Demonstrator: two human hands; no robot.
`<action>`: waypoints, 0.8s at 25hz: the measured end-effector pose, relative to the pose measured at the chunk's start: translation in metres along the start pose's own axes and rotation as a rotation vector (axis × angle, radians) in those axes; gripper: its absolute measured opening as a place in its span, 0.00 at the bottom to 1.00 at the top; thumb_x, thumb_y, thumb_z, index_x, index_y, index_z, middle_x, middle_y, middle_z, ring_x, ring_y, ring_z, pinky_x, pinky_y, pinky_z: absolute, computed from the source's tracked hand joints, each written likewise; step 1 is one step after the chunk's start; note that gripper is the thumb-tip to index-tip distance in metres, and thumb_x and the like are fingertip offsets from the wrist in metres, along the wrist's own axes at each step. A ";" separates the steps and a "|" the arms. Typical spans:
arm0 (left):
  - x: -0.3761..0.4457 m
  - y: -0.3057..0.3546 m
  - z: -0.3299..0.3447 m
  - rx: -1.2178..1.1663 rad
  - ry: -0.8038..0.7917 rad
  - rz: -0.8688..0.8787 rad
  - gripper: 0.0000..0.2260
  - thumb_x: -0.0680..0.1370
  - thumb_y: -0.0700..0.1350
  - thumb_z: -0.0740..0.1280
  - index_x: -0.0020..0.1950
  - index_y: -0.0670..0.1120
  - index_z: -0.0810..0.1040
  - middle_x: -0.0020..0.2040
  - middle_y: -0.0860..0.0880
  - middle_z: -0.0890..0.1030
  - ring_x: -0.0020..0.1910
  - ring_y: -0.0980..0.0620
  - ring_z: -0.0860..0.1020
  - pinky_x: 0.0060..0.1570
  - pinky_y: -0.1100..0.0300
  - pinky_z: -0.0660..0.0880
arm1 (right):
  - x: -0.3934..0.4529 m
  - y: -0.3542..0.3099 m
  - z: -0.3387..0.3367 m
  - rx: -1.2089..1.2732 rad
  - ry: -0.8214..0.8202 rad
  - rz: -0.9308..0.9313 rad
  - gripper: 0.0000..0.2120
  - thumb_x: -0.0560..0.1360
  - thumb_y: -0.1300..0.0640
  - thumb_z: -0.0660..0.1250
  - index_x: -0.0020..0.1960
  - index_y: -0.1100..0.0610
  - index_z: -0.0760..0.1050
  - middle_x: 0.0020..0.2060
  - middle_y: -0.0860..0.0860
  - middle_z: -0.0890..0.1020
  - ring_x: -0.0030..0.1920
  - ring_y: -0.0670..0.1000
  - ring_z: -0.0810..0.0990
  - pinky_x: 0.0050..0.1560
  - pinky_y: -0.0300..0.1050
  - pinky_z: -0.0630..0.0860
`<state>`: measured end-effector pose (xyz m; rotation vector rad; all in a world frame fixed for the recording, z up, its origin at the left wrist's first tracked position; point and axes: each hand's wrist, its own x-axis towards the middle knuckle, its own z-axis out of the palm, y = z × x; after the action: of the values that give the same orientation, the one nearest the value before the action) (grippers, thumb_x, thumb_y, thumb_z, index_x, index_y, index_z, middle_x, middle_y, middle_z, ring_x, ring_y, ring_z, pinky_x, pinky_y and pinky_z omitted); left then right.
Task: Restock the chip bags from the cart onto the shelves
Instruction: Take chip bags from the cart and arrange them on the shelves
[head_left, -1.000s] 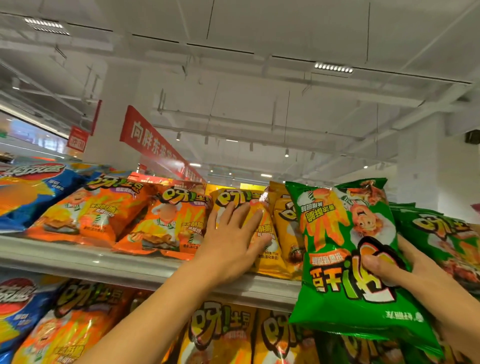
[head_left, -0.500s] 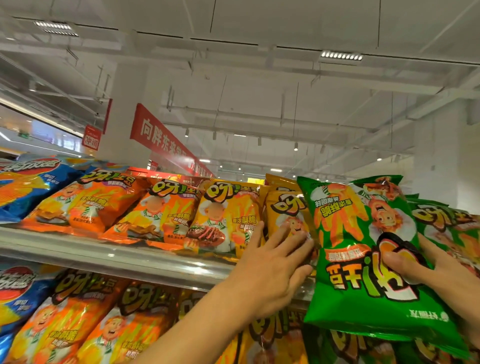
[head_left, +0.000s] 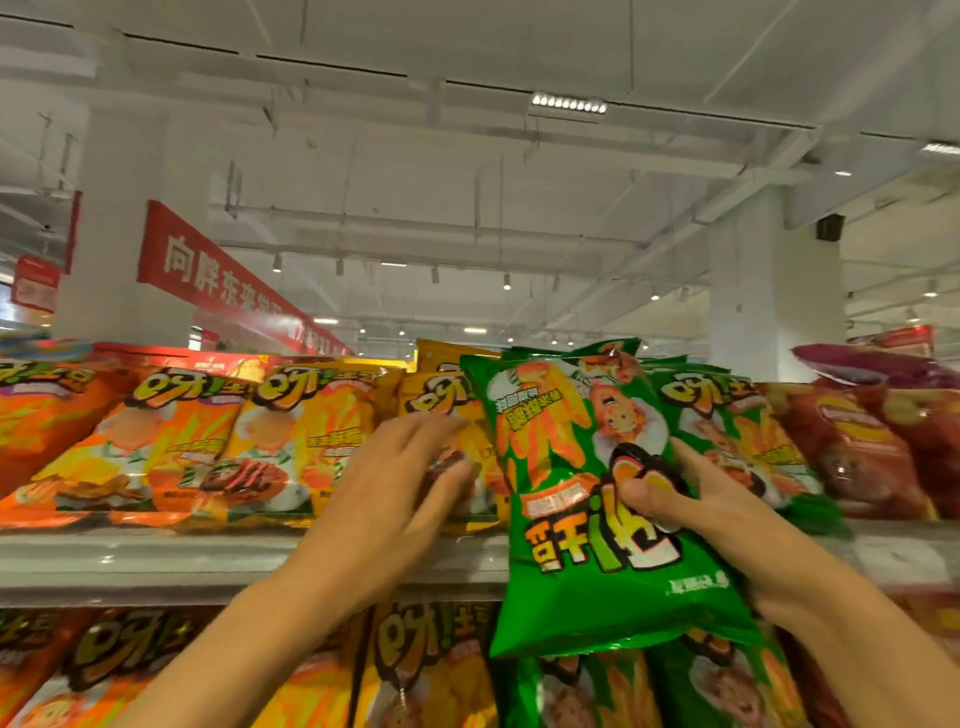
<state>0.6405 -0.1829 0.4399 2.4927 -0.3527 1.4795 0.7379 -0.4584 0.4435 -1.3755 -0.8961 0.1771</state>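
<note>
While gripping the green chip bag (head_left: 597, 499) upside down with the right hand (head_left: 691, 512), thumb across its front and fingers behind, holding it up against the front edge of the top shelf (head_left: 156, 564), overlapping the green bags (head_left: 727, 436) lying there. Reaching out the left hand (head_left: 384, 509), fingers spread and slightly bent, laid on the yellow bag (head_left: 441, 400) just left of the held one. Further left on that shelf, orange bags (head_left: 171, 441); above them, a red banner (head_left: 223, 275).

Motion blur smears the left hand (head_left: 384, 499) over the yellow bags (head_left: 441, 415), the green bag (head_left: 597, 493) hides the right hand's fingers (head_left: 691, 499), and the lower shelf's bags (head_left: 415, 670) run off the bottom.
</note>
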 end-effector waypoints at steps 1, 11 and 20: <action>0.005 0.007 -0.002 -0.045 0.057 0.002 0.23 0.81 0.60 0.56 0.74 0.53 0.70 0.70 0.53 0.71 0.71 0.58 0.66 0.71 0.61 0.64 | -0.002 -0.001 -0.001 -0.006 0.015 -0.006 0.43 0.58 0.48 0.86 0.70 0.41 0.72 0.61 0.54 0.85 0.56 0.61 0.86 0.51 0.61 0.84; 0.083 0.102 -0.057 0.474 -0.374 0.381 0.44 0.68 0.77 0.59 0.79 0.62 0.52 0.78 0.55 0.65 0.77 0.51 0.61 0.74 0.50 0.59 | -0.006 -0.097 0.000 -1.230 -0.300 -0.188 0.33 0.63 0.38 0.79 0.60 0.18 0.65 0.58 0.25 0.75 0.58 0.32 0.77 0.52 0.31 0.75; 0.076 0.036 -0.030 -0.420 -0.452 -0.213 0.18 0.73 0.63 0.71 0.60 0.60 0.80 0.43 0.61 0.86 0.37 0.63 0.83 0.30 0.73 0.74 | 0.008 -0.069 -0.017 -1.236 0.387 -0.653 0.28 0.74 0.42 0.70 0.73 0.40 0.68 0.65 0.40 0.72 0.66 0.41 0.67 0.67 0.45 0.66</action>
<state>0.6399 -0.2144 0.5236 2.3960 -0.4061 0.6680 0.7285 -0.4831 0.5097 -1.9992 -1.1019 -1.2961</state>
